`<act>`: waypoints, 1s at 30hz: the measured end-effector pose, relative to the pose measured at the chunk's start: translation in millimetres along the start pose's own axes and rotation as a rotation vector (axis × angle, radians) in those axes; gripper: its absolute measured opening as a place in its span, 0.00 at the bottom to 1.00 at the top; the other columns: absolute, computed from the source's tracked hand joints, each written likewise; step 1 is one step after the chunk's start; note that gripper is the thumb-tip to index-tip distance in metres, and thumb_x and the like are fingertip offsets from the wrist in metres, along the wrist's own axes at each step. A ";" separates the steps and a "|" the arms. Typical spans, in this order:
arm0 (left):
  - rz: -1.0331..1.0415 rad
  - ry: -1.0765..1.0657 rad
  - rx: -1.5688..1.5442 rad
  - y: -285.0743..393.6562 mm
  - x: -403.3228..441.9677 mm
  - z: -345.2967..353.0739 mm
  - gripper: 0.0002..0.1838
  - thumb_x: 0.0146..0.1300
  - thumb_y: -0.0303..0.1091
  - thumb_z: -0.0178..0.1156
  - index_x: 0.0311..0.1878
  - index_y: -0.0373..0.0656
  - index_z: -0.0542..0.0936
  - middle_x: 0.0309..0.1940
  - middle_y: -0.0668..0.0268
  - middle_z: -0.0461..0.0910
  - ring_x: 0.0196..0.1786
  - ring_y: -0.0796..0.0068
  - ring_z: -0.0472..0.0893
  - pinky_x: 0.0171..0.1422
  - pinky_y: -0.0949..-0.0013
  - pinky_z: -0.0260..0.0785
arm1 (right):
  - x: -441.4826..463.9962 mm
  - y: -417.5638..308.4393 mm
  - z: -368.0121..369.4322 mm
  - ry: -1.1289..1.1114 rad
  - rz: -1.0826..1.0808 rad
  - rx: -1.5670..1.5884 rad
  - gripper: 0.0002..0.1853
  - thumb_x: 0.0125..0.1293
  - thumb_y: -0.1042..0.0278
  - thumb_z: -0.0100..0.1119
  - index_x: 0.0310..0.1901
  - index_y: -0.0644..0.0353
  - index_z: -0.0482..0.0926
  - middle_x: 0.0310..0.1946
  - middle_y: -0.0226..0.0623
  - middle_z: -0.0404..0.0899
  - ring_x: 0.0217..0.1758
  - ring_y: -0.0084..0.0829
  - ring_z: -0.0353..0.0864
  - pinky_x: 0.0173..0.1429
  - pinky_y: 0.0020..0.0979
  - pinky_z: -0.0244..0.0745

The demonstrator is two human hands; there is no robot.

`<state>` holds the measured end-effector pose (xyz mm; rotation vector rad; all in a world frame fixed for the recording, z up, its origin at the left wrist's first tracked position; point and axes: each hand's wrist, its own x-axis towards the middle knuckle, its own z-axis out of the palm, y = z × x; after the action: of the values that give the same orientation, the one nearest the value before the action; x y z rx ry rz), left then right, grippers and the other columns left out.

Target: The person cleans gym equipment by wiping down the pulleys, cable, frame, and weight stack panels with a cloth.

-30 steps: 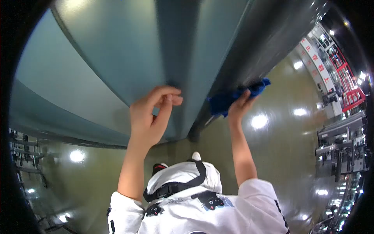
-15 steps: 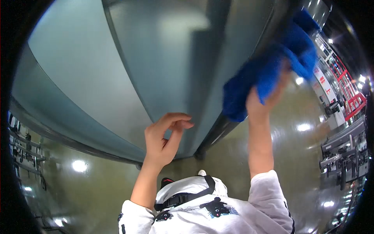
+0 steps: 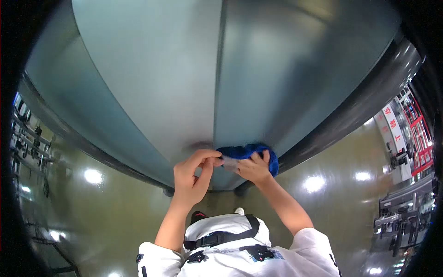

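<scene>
A blue cloth [image 3: 273, 162] lies bunched against the near, lower end of a large grey panelled surface [image 3: 177, 78]. My right hand [image 3: 254, 168] is closed on it, fingers pressed into the folds. At the cloth's left edge is my left hand [image 3: 191, 177], with thumb and index finger pinched together on that edge. A pale, blurred patch shows between the two hands; I cannot make out what it is. A dark seam [image 3: 216, 92] runs along the panels down towards the cloth.
Dark rounded edges [image 3: 341, 111] border the panelled surface on both sides. Shiny greenish floor [image 3: 110, 207] reflects the lights. At the right are gym-like equipment [image 3: 401, 214] and a white board [image 3: 393, 131] with red characters. More metal racks [image 3: 32, 131] are at the left.
My right hand has brought the blue cloth from the upper right edge down and left to my left hand. The left fingers have closed at its edge. The view has turned right.
</scene>
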<state>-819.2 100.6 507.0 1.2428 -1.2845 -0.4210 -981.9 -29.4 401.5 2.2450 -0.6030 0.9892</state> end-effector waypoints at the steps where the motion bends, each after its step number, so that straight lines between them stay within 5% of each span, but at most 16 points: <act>1: 0.000 0.014 -0.002 0.9 0.0 -2.9 0.09 0.60 0.18 0.50 0.40 0.36 0.78 0.30 0.60 0.83 0.37 0.72 0.85 0.39 0.75 0.73 | 5.3 0.2 -4.4 -0.131 -0.183 0.025 0.16 0.50 0.39 0.60 0.40 0.30 0.79 0.32 0.17 0.69 0.50 0.24 0.68 0.63 0.48 0.50; 2: 0.000 0.029 -0.007 1.0 -0.1 -6.0 0.08 0.61 0.18 0.50 0.39 0.35 0.78 0.30 0.60 0.83 0.37 0.72 0.85 0.40 0.74 0.73 | 10.9 -0.6 -8.8 -0.122 -0.123 0.061 0.16 0.47 0.43 0.63 0.40 0.29 0.77 0.36 0.10 0.69 0.52 0.18 0.66 0.57 0.42 0.53; 6: 0.007 0.074 0.018 2.3 -3.2 -19.5 0.08 0.61 0.17 0.50 0.39 0.35 0.78 0.30 0.60 0.83 0.36 0.72 0.85 0.40 0.74 0.73 | 67.9 14.9 -38.6 -0.062 -0.120 0.040 0.19 0.44 0.39 0.62 0.39 0.31 0.78 0.45 0.03 0.69 0.57 0.23 0.65 0.59 0.46 0.51; 8: 0.030 0.128 -0.036 1.8 -5.3 -23.7 0.09 0.60 0.17 0.49 0.38 0.35 0.78 0.29 0.60 0.82 0.35 0.71 0.84 0.41 0.74 0.73 | 103.3 24.4 -43.6 0.221 -0.046 -0.048 0.26 0.44 0.32 0.57 0.45 0.31 0.78 0.49 0.17 0.69 0.62 0.38 0.63 0.62 0.59 0.51; 9: 0.025 0.130 -0.034 2.3 -6.8 -26.7 0.09 0.60 0.17 0.49 0.38 0.35 0.78 0.29 0.60 0.82 0.35 0.71 0.84 0.41 0.74 0.73 | 126.6 26.8 -59.2 0.191 0.028 -0.093 0.27 0.50 0.30 0.52 0.48 0.34 0.78 0.53 0.26 0.69 0.64 0.45 0.61 0.63 0.64 0.49; 12: 0.071 0.173 0.017 5.3 -13.5 -36.6 0.09 0.61 0.17 0.48 0.38 0.34 0.78 0.29 0.61 0.82 0.34 0.72 0.84 0.38 0.75 0.73 | 182.2 29.0 -75.7 0.397 0.184 -0.112 0.29 0.60 0.31 0.41 0.54 0.38 0.76 0.64 0.42 0.64 0.70 0.57 0.55 0.66 0.66 0.40; 13: 0.072 0.220 0.028 4.3 -16.3 -42.6 0.09 0.64 0.22 0.47 0.38 0.34 0.78 0.28 0.62 0.82 0.34 0.73 0.84 0.35 0.76 0.71 | 197.2 26.9 -77.6 0.469 0.138 -0.126 0.34 0.61 0.41 0.42 0.63 0.54 0.69 0.61 0.47 0.66 0.68 0.64 0.53 0.69 0.62 0.37; 19: -0.026 0.390 0.042 -10.2 -27.4 -79.7 0.11 0.68 0.28 0.44 0.39 0.36 0.77 0.29 0.62 0.82 0.32 0.75 0.83 0.32 0.76 0.68 | 217.7 -18.3 -49.4 0.518 0.092 -0.081 0.32 0.62 0.42 0.40 0.63 0.51 0.70 0.62 0.46 0.65 0.69 0.62 0.53 0.70 0.62 0.37; 21: -0.133 0.413 0.012 -14.4 -30.9 -88.9 0.11 0.67 0.27 0.44 0.38 0.36 0.76 0.32 0.61 0.82 0.34 0.75 0.83 0.33 0.76 0.68 | 211.7 -37.5 -40.5 0.419 0.168 -0.072 0.28 0.63 0.34 0.38 0.57 0.38 0.73 0.62 0.45 0.66 0.68 0.61 0.57 0.65 0.67 0.39; 23: -0.212 0.421 -0.035 -19.8 -33.5 -92.4 0.10 0.66 0.26 0.44 0.38 0.35 0.77 0.31 0.62 0.82 0.35 0.75 0.83 0.35 0.76 0.69 | 205.7 -51.3 -30.6 0.418 0.162 -0.029 0.26 0.62 0.35 0.40 0.53 0.39 0.75 0.61 0.41 0.67 0.67 0.58 0.58 0.64 0.68 0.39; 27: -0.405 0.346 -0.182 -39.2 -41.8 -90.3 0.09 0.65 0.24 0.46 0.40 0.35 0.77 0.31 0.63 0.82 0.38 0.76 0.82 0.40 0.76 0.68 | 168.0 -68.9 -9.1 0.232 -0.014 -0.027 0.22 0.56 0.37 0.52 0.48 0.37 0.76 0.52 0.19 0.71 0.60 0.38 0.66 0.62 0.61 0.47; 30: -0.470 0.311 -0.175 -47.6 -50.3 -90.9 0.09 0.65 0.24 0.46 0.40 0.35 0.77 0.31 0.63 0.82 0.38 0.77 0.82 0.41 0.77 0.68 | 120.3 -72.3 9.3 0.013 -0.259 0.018 0.21 0.54 0.41 0.56 0.49 0.34 0.76 0.53 0.12 0.69 0.59 0.27 0.65 0.62 0.54 0.49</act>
<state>-738.1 165.8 460.0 1.3946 -0.6724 -0.6325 -858.8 -3.4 464.4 2.2606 -0.2884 0.8808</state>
